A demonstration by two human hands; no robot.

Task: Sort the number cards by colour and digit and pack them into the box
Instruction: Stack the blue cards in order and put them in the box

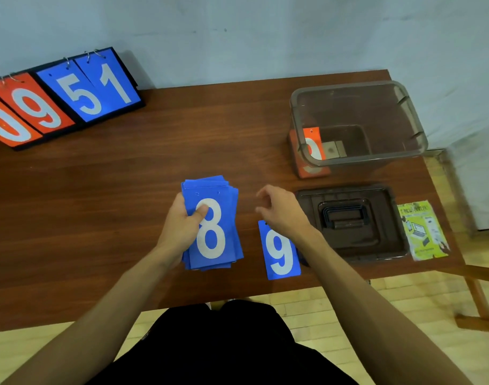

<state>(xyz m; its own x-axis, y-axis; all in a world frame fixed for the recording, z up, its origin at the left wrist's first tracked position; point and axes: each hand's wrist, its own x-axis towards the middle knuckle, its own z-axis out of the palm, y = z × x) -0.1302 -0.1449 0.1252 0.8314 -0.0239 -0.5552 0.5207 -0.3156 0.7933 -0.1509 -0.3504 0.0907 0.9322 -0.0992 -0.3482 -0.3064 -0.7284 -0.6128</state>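
Left hand (pixel 182 229) grips blue stack (pixel 218 240), 8 on top, thumb pinning the face. Right hand (pixel 285 212) holds nothing, fingers loosely curled, hovering at 3 o'clock of the stack. Blue 9 card (pixel 279 254) lies flat on the table at 4 o'clock, partly under my right wrist. Box (pixel 357 159) at 1 o'clock, orange cards (pixel 313 147) leaning at its left wall. Risks: stack edges are splayed, so peeling the 8 may drag a second card; wrist could sweep the 9 off the near edge
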